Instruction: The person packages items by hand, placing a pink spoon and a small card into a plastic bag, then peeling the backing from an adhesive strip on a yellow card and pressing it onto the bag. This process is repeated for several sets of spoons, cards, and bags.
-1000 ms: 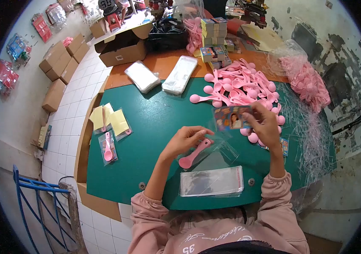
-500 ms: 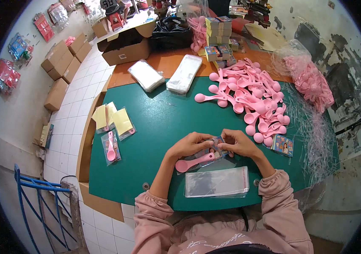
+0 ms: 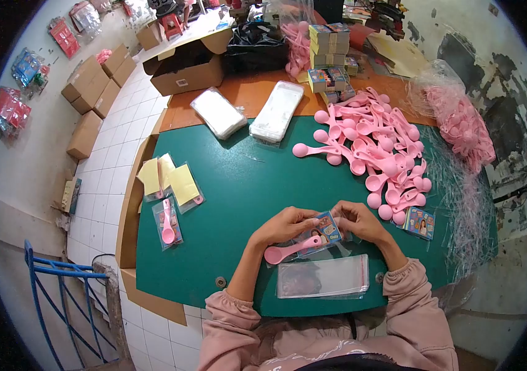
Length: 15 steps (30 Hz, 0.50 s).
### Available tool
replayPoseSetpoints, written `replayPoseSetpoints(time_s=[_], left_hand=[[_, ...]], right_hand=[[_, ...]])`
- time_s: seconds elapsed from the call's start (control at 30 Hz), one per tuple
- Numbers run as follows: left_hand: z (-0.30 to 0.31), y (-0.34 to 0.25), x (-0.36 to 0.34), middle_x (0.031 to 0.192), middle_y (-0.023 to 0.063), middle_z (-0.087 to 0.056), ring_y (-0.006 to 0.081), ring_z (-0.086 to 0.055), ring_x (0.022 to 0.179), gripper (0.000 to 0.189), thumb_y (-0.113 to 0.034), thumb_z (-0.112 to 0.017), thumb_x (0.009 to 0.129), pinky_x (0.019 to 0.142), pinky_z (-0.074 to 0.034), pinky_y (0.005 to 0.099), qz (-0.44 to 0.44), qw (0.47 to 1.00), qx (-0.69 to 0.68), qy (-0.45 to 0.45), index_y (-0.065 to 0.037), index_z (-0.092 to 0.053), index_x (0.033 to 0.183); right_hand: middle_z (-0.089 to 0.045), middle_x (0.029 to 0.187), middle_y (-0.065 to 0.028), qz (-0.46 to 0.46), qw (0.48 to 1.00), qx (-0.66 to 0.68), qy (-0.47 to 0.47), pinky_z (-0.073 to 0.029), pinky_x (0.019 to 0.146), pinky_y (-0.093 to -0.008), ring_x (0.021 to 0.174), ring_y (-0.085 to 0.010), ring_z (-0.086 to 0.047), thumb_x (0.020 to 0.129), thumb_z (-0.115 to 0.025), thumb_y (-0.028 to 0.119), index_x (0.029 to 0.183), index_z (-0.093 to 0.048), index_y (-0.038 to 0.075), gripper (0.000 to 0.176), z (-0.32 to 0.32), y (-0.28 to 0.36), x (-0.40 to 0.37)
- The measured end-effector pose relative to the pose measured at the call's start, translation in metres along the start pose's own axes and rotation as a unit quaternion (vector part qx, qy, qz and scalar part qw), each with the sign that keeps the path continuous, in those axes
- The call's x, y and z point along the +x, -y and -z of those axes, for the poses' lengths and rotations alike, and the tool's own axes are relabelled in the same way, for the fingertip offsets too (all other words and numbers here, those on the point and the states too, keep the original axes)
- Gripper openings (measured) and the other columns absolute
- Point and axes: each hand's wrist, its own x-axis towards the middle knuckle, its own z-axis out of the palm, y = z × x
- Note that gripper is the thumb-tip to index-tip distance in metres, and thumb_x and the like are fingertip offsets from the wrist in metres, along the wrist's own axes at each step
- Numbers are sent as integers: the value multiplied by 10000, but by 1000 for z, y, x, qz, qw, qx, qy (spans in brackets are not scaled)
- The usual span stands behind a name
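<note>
My left hand [image 3: 289, 226] has its fingers closed on a clear plastic bag [image 3: 305, 248]. Inside or against this bag are a pink measuring spoon [image 3: 274, 254] and a blue printed card [image 3: 330, 230]; how far each sits inside is hard to tell. At the bag's right end, my right hand [image 3: 362, 221] pinches the edge, its fingertips partly hidden. Just below lies a stack of flat clear bags [image 3: 347, 277]. Right of my hands is a small pile of printed cards [image 3: 421, 222], beside a big heap of pink spoons [image 3: 381, 148].
Filled packets [image 3: 167, 226] lie on the left of the green table [image 3: 226, 185]. Two bundles of clear bags [image 3: 279, 111] lie at the back, with banded card stacks [image 3: 329, 46] and an open cardboard box [image 3: 189, 77]. A plastic sack of pink spoons [image 3: 458, 123] leans at right.
The card now shows more of its printed face between my hands. The whole scene has shifted slightly right and down with the camera.
</note>
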Motion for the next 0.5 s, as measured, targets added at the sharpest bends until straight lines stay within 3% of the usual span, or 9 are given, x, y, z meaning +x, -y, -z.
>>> replayPoseSetpoints(time_s=[0.07, 0.13, 0.33, 0.5], left_hand=[[-1, 3, 1, 731, -39, -538, 35, -404, 625, 333, -241, -490, 895, 520, -355, 204, 14, 1000, 9, 6, -11, -560, 1125], [-4, 12, 4, 604, 14, -501, 72, -382, 526, 305, -244, -487, 888, 465, -340, 249, -44, 999, 12, -26, -61, -579, 1114], [-6, 12, 5, 598, 26, -516, 81, -400, 520, 308, -246, -492, 884, 483, -372, 257, -84, 995, 31, -40, -65, -578, 1118], [-6, -5, -1, 596, 49, -522, 82, -404, 528, 339, -252, -500, 883, 487, -377, 256, -19, 999, 37, -5, -58, -550, 1158]], right_hand=[[-535, 737, -4, 6, 1000, -12, 17, -448, 527, -199, 596, -57, -518, 838, -571, 124, 913, -514, 3, 153, 0, 0, 0], [-536, 737, -10, 5, 1000, -18, 20, -453, 534, -197, 603, -65, -528, 829, -581, 120, 915, -515, 1, 162, 1, -1, -1], [-558, 747, -22, -3, 1000, 13, 25, -438, 536, -210, 590, -75, -533, 823, -592, 118, 908, -534, 4, 153, 1, 3, 0], [-546, 714, -18, 9, 998, -59, 36, -433, 537, -206, 584, -74, -535, 808, -585, 75, 906, -533, 2, 132, -2, 2, 1]])
